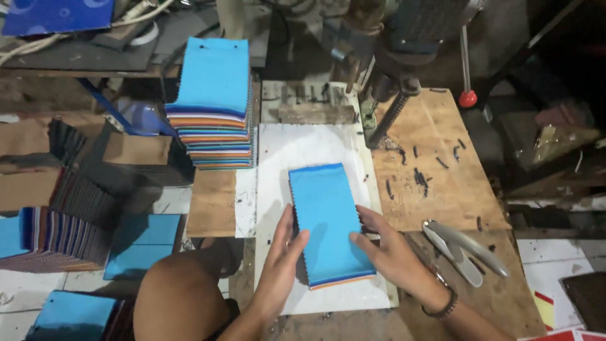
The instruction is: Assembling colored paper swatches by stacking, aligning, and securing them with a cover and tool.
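A small stack of blue swatch sheets lay at the centre of the frame on a white board, its long sides running up and down the picture and thin coloured edges showing along its lower end. It sat between both hands: the left hand pressed flat against its lower left edge with fingers open and straight, and the right hand touched its lower right edge, fingers spread and loosely open, neither closed around it. Above and to the left stood a taller pile of multicoloured sheets. At right, metal pliers rested on the wooden bench. The machine at the upper edge was cut off and dim.
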